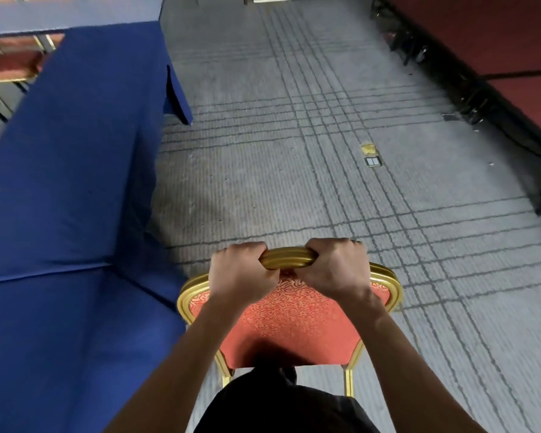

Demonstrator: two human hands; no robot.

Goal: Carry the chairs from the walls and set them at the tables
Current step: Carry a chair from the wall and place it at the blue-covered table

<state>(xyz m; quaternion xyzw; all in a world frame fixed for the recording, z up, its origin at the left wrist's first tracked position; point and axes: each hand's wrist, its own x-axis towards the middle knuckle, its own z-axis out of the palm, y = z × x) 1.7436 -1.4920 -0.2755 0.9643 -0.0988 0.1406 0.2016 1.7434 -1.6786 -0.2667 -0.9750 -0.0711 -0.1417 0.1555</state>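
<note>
Mid-carry: left hand and right hand both clamped the gold-framed chair top rail, chair just right of blue table; next likely swing it in.

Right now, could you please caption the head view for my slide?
The left hand and right hand grip the gold rail of a red chair beside a blue table.

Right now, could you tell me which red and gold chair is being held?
The near chair: the left hand and right hand grip its gold top rail. The far chair sits untouched behind the blue table.
</note>
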